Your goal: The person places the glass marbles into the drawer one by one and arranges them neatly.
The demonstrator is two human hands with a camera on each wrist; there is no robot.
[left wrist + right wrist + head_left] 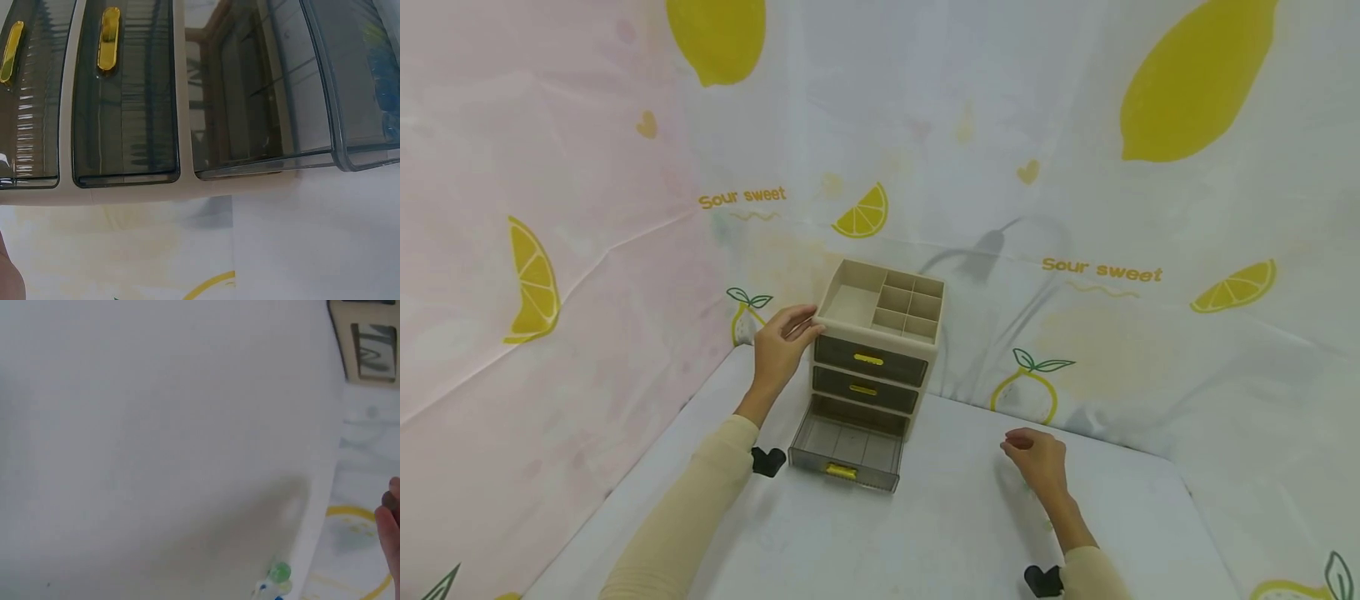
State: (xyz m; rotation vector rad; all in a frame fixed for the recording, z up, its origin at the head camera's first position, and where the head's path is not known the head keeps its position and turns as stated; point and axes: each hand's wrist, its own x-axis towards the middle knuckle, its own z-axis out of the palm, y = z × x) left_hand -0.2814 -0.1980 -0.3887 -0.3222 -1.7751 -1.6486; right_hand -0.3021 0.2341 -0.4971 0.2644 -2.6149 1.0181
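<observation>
A beige desktop drawer organizer [880, 333] stands on the white table, with a compartment tray on top. My left hand [782, 343] grips its upper left corner, thumb at the front edge. Of the three dark see-through drawers with gold handles, the bottom drawer [850, 442] is pulled out and looks empty; the two above are closed. To the right, my right hand [1039, 460] is raised over the table. Its fingertips pinch a small round brownish thing [389, 500], too small to name surely. Small glassy balls, including a green ball [280, 572], lie near that hand.
A white-covered table [955, 533] carries everything. Lemon-printed curtains [962, 125] hang close behind and on both sides. Shadows of a lamp and an arm fall on the back curtain. Dark straps [1043, 581] sit at the wrists.
</observation>
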